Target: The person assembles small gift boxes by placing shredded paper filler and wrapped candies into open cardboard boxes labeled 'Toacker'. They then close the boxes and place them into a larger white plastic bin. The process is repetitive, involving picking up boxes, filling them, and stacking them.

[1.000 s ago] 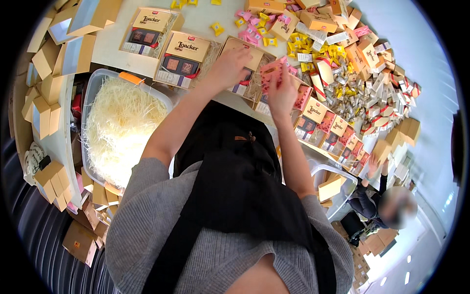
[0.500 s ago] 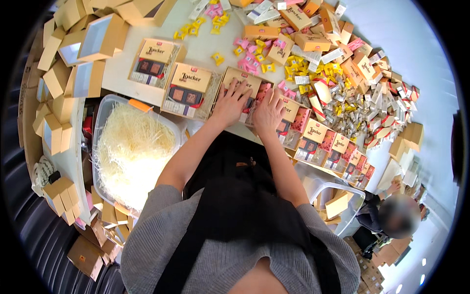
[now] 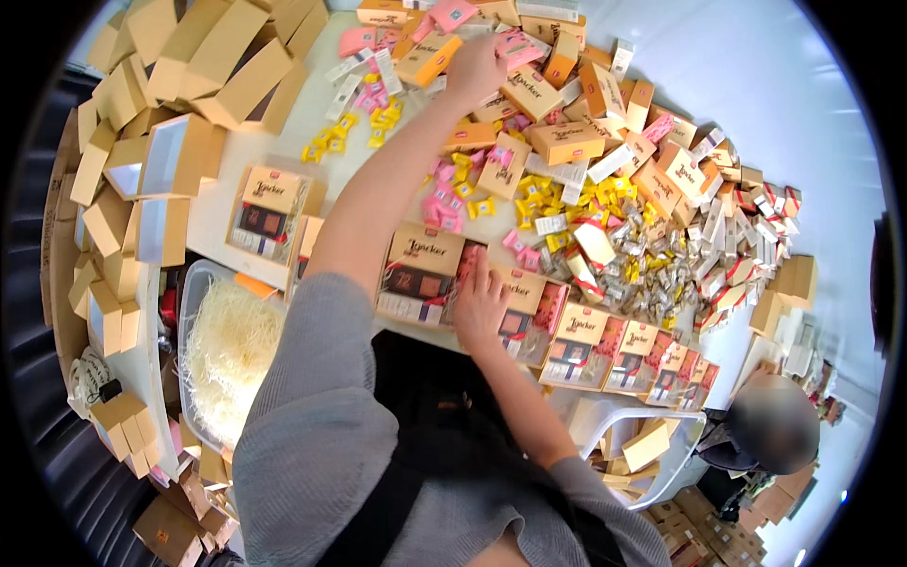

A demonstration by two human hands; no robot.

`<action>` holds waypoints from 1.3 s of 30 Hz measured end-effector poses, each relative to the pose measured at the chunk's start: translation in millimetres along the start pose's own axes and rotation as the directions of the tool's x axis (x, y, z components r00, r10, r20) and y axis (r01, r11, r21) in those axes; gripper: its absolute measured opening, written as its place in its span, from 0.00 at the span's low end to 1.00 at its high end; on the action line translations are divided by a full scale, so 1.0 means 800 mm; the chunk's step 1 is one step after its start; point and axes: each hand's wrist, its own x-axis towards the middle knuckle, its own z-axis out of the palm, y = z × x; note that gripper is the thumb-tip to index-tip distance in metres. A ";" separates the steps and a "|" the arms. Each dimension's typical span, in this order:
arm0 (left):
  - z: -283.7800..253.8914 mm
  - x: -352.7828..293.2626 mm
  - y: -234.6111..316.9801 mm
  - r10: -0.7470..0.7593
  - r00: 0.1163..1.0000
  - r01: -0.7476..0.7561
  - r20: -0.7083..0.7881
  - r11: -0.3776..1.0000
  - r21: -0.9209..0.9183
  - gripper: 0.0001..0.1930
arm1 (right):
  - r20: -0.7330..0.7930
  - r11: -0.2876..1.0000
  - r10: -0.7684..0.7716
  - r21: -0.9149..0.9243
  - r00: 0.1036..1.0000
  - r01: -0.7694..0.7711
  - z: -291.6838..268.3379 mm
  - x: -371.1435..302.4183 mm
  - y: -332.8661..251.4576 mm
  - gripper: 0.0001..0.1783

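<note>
– Left hand (image 3: 475, 74) moved off the open gift box (image 3: 385, 272), out to the carton pile (image 3: 572, 142) at the far side. Right hand (image 3: 482, 304) stayed at the box.

– Left grip?

– Can't tell. Fingertips hidden, back of hand toward camera. Glossy pink packet (image 3: 519, 49) is right beside it, far side; can't confirm a hold.

– Right?

– Laid nearly flat, fingers stretched out and slightly spread, over the box's right edge. Fingertips at the pink patterned packet (image 3: 468, 261) inside. Rest of the box lies to the hand's left; next filled box (image 3: 520, 283) just to its right.

– Box contents, materials?

– Rectangular card tray. Flat tan carton (image 3: 425, 248) on top, dark square packs (image 3: 416, 282) under it, white printed strip (image 3: 406, 309) along the near edge.

– Around it?

– Pile is mostly matte tan oblong blocks, plus twist-wrapped yellow sweets (image 3: 614, 196), shiny. Left side: translucent plastic tub (image 3: 187, 312) of pale, stringy shredded filler (image 3: 230, 354), and angular brown cardboard boxes (image 3: 222, 59).
</note>
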 end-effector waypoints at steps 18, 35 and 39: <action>-0.106 -0.145 0.055 -0.388 0.899 0.429 0.203 0.685 -0.589 0.28 | -0.022 0.967 0.044 0.251 0.999 -0.037 -0.011 0.001 0.004 0.26; -0.266 -0.490 -0.013 -0.717 0.649 0.636 0.254 0.329 -0.698 0.10 | -0.264 0.925 0.337 0.272 0.904 -0.266 -0.050 -0.053 0.055 0.17; -0.250 -0.481 0.014 -0.648 0.712 0.612 0.270 0.385 -0.690 0.10 | -0.098 0.900 0.435 0.079 0.895 -0.429 -0.047 -0.100 0.116 0.22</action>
